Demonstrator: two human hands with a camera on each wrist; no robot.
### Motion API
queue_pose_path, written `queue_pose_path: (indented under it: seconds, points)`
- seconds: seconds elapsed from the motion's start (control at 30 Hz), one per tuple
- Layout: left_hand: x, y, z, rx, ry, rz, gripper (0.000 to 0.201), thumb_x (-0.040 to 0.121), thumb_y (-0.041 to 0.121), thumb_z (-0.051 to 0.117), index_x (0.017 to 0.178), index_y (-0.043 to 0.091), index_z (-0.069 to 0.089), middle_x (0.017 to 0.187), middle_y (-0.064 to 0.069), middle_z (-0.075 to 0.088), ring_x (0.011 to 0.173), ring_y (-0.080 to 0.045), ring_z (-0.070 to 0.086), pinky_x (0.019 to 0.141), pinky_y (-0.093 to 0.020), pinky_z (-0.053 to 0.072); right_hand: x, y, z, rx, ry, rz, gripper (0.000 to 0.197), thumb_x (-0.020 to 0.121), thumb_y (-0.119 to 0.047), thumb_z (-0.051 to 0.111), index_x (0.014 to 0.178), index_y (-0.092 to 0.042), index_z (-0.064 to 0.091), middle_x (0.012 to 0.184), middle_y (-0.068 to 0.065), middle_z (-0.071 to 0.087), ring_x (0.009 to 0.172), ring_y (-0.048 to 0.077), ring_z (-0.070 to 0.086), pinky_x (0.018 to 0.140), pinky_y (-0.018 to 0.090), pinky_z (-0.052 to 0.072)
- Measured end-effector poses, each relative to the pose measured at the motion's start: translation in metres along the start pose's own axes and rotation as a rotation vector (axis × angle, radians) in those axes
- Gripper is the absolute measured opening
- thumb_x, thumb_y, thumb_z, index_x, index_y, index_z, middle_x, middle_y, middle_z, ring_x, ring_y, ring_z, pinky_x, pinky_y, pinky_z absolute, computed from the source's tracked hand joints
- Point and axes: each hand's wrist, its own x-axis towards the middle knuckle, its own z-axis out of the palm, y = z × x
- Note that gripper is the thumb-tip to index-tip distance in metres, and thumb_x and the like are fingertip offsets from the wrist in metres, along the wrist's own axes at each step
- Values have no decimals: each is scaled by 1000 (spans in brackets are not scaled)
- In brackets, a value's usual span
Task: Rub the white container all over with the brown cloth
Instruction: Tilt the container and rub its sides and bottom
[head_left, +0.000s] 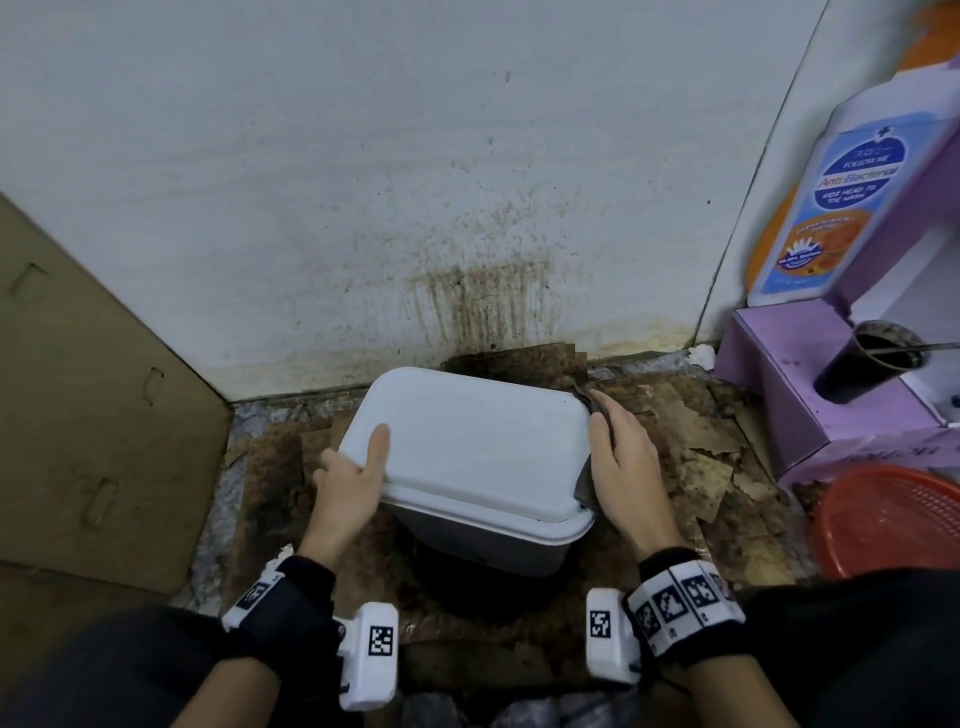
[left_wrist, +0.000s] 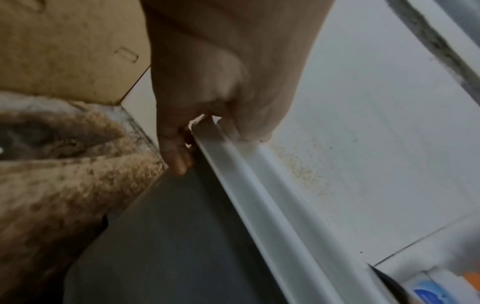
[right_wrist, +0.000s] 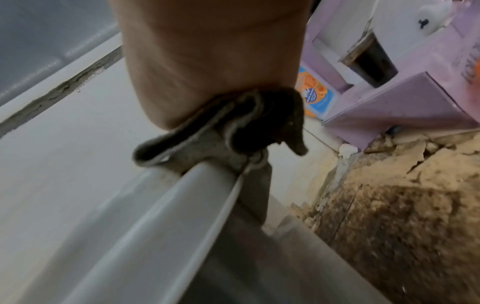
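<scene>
- The white container (head_left: 467, 447), smooth and plain with its lid facing up, is lying with its long axis running left to right; a stained wall (head_left: 467, 291) is rising just behind it.
- The left hand (head_left: 348, 488) is gripping its left rim, thumb on the lid.
- The right hand (head_left: 623, 467), fingers straight, is pressing the brown cloth (right_wrist: 233, 127) against its right rim, hiding most of the cloth.

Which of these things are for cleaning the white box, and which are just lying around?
For the job: white container, brown cloth, left hand holding the rim, right hand pressing the cloth.
Just lying about: soap bottle, purple box, black cup, red basket, cardboard.
</scene>
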Motion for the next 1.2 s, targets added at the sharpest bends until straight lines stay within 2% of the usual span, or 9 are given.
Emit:
queue_pose_path:
  seconds: [0.1,0.17,0.27,0.4,0.53,0.73,0.9,0.97,1.2]
  points:
    - [-18,4,10,-144,-37,0,51,94,65,60,104,15,57,97,3,54,88,-13,63,68,-20,60,13,-2,-11,4,-141,25,46,110,-41,34,153,-28,44,156,-10,45,146,11,37,121,36,29]
    - [-23,5,14,-264,-18,34,29,97,48,69,100,19,65,83,7,72,76,-6,72,55,-11,54,20,-5,-17,49,-180,89,46,110,-43,35,153,-29,45,156,-9,46,144,12,39,115,32,32]
    - [-17,0,16,-347,34,80,38,90,49,76,111,18,72,89,18,80,87,-1,75,71,-23,60,25,-6,-20,94,-202,143,46,110,-41,36,152,-28,46,155,-5,47,142,14,41,105,28,32]
    - [-11,2,17,-394,34,129,55,92,48,77,136,18,65,119,10,77,112,-9,72,90,-28,59,17,-5,-18,150,-159,165,44,110,-40,37,152,-28,46,153,-6,49,137,11,43,106,30,34]
    - [5,14,9,-321,25,153,75,80,72,77,139,28,60,129,11,72,118,-13,69,102,-43,56,-7,-8,-11,230,-33,228,43,110,-36,37,152,-27,46,153,-6,49,139,12,43,106,29,33]
    - [11,41,6,-356,-82,291,45,102,39,66,143,22,59,132,12,71,118,-2,68,93,-22,58,-35,-17,20,275,54,263,51,110,-42,33,159,-27,33,161,-8,37,149,12,31,122,35,27]
    - [9,35,13,-378,-56,305,28,100,37,69,127,33,64,124,15,74,115,-2,70,94,-26,57,-31,-18,24,206,54,248,55,110,-43,29,161,-21,29,164,-5,33,151,12,26,116,23,19]
    - [3,33,20,-420,-57,296,31,101,33,69,131,25,64,126,10,74,116,-6,70,92,-24,59,-29,-17,25,168,43,221,55,111,-42,27,161,-20,28,163,-4,33,150,12,26,113,20,17]
    - [-20,18,52,-478,-52,89,44,98,46,70,118,7,71,112,-1,80,108,-20,75,96,-53,60,-8,-12,11,152,-94,191,53,111,-44,29,159,-23,33,163,-6,35,149,12,31,115,25,22]
